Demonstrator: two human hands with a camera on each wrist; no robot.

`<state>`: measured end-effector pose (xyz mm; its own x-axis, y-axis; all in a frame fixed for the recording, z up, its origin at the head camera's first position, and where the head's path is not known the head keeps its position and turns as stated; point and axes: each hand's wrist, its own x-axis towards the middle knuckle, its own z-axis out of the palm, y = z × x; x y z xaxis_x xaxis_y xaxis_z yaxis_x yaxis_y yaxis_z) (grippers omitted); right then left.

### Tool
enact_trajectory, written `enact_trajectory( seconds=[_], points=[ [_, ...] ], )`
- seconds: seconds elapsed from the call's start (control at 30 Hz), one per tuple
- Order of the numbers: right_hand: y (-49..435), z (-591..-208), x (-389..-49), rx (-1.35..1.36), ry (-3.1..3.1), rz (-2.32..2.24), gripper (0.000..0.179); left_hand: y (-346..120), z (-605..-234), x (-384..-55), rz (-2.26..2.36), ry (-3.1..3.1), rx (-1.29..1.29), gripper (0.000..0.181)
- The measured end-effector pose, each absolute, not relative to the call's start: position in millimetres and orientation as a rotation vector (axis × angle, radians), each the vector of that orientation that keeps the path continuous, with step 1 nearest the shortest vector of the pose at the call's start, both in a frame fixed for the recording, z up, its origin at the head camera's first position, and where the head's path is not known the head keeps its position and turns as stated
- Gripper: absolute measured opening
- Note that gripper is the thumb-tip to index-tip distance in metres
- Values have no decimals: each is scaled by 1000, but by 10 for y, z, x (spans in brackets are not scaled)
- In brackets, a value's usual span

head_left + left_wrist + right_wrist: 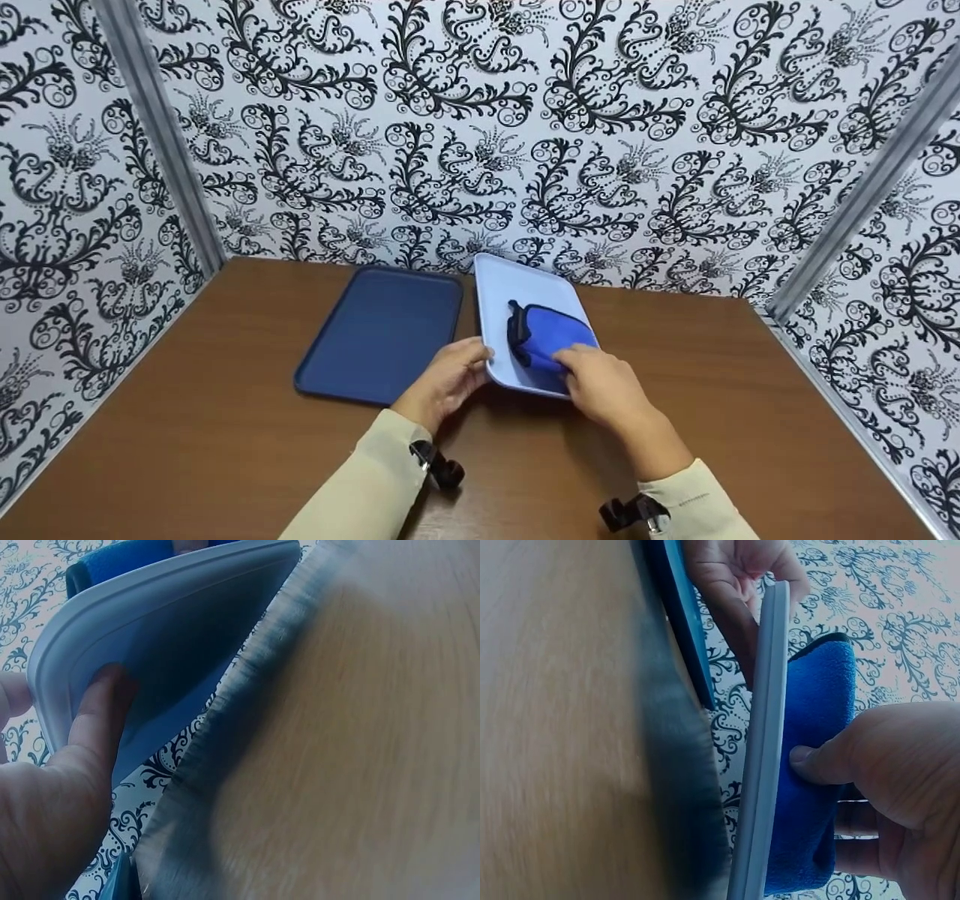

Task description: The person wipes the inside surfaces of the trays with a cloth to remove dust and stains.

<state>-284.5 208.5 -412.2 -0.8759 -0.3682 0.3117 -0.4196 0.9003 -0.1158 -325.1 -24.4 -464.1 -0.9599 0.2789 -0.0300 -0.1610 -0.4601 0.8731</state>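
Observation:
A light blue tray (499, 300) is held tilted above the table, its near end raised. My left hand (452, 373) grips its near left edge; in the left wrist view the fingers (97, 712) lie against the underside. Folded on the tray's upper face is a blue microfibre cloth (551, 334) with black edging. My right hand (606, 382) holds that cloth against the tray near the right edge. In the right wrist view the thumb (821, 763) presses on the cloth (810, 712), with other fingers curled behind it.
A dark blue tray (386, 330) lies flat on the brown wooden table (225, 420), left of the held tray. Patterned wall panels (465, 135) stand along the back and both sides, joined by grey posts.

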Motion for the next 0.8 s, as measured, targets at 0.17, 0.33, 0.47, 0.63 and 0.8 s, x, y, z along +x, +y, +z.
enact_trajectory(
  seconds=[0.17, 0.33, 0.47, 0.63, 0.8],
  points=[
    [2044, -4161, -2868, 599, -2753, 271, 29, -244, -4633, -3239, 2463, 1464, 152, 48],
    [1998, -4155, -2891, 598, -2726, 277, 28, -246, -4611, -3237, 2453, 1474, 130, 49],
    [1959, -4146, -2910, 593, -2723, 255, 28, -246, -4609, -3245, 2450, 1473, 133, 50],
    [1907, -4145, -2939, 609, -2713, 236, 29, -244, -4619, -3236, 2443, 1463, 151, 50],
    [1839, -4116, -2970, 657, -2673, 221, 23, -243, -4616, -3209, 2450, 1463, 162, 43]
  ],
)
